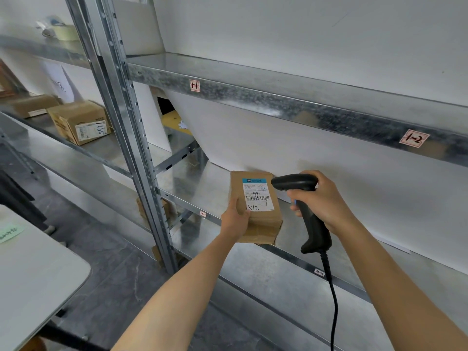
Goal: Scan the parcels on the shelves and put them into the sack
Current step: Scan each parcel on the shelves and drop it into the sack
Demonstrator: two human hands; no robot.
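I am looking at galvanised steel shelving that is filling most of the frame. A grey table is showing its corner at the lower left. Two cardboard parcels are sitting on a shelf at the middle left.

Just right of the frame's centre, my left hand is gripping the brown cardboard parcel by its left edge, with the thumb lying on the top face. The parcel is sitting over the front edge of the middle shelf, and I cannot tell whether it is touching it.

My right hand is curling its fingers round the handle of the black corded barcode scanner. The scanner's head is pointing left, just beside the white shipping label marked "1512".
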